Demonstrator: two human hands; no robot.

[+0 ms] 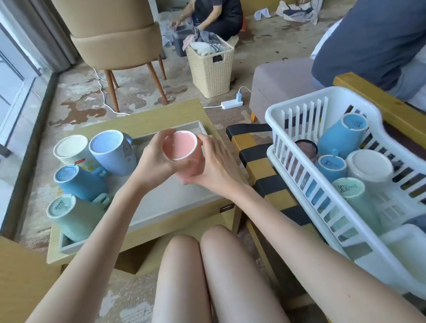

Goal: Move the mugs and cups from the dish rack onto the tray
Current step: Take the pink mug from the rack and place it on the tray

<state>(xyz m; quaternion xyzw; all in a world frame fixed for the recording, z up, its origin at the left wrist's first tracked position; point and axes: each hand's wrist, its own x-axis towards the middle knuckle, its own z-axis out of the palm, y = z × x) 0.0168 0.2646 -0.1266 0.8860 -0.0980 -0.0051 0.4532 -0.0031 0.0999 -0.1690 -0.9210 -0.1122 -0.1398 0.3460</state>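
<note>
A pink cup point(181, 148) hangs in the air above the grey tray point(170, 201), mouth toward me. My left hand point(156, 161) and my right hand point(213, 166) both hold it, fingers curled round its sides. On the tray's left part stand a white mug point(72, 149), a pale blue mug point(110, 150), a blue mug point(75, 182) and a green mug point(69, 214), three of them bottom up. The white dish rack point(299, 105) at right holds several more cups, among them a blue mug point(344, 137), a white one point(369, 168) and a green one point(350, 192).
The tray lies on a low wooden table point(138, 123). The rack sits on a black-and-yellow striped bench point(257, 159). Beyond are a tan chair point(116, 39), a wicker basket point(211, 69), a power strip point(231, 104) and two other people. My knees point(206, 270) are below.
</note>
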